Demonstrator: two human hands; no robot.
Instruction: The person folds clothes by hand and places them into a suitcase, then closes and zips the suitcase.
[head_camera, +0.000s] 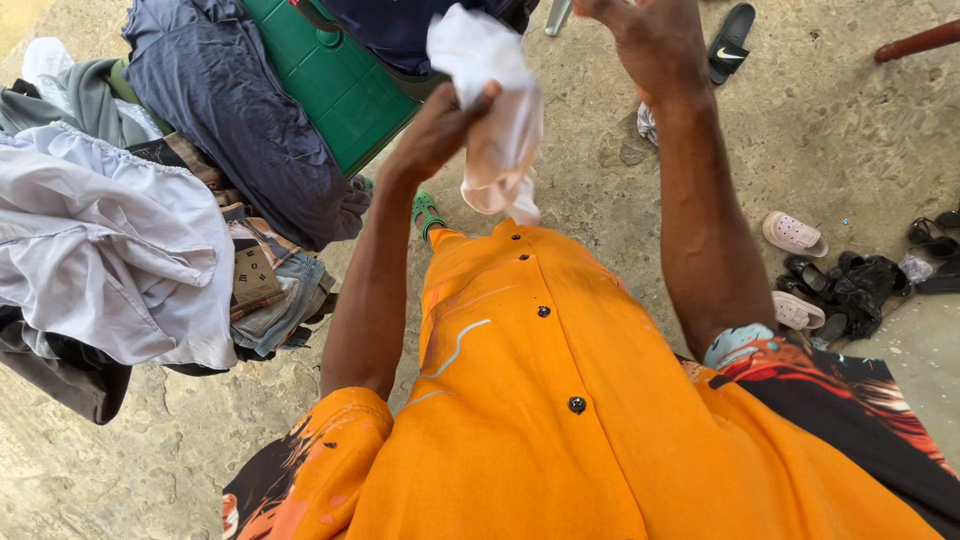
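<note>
Far left, on the concrete floor (150, 460): my heap of clothes, with a pale lilac shirt (110, 250) on top, a grey garment (85, 100) behind it, folded jeans (285, 305) at its right edge and a navy cloth (240, 120) draped toward the green crate (340, 85). None of the heap is in my hands; by the look of it that pile is still to be dealt with. Next, my left hand (435, 130), raised in front of me, fingers (470, 105) closed on the white cloth (495, 100), thumb pressed into its bunched middle. The cloth hangs crumpled in the air above my orange shirt (540, 400), between both hands, its lower end loose and not yet smoothed or folded. One green sandal (427, 212) shows beneath it. My right hand (650, 35) is up at the top edge, partly cut off; I cannot tell whether it grips the cloth or is merely lifted beside it. Right of my forearm: a black slide (732, 40), a pink clog (795, 233), and a cluster of dark shoes (860, 285) near the floor's edge. As I judge it, work on this one piece has only begun.
</note>
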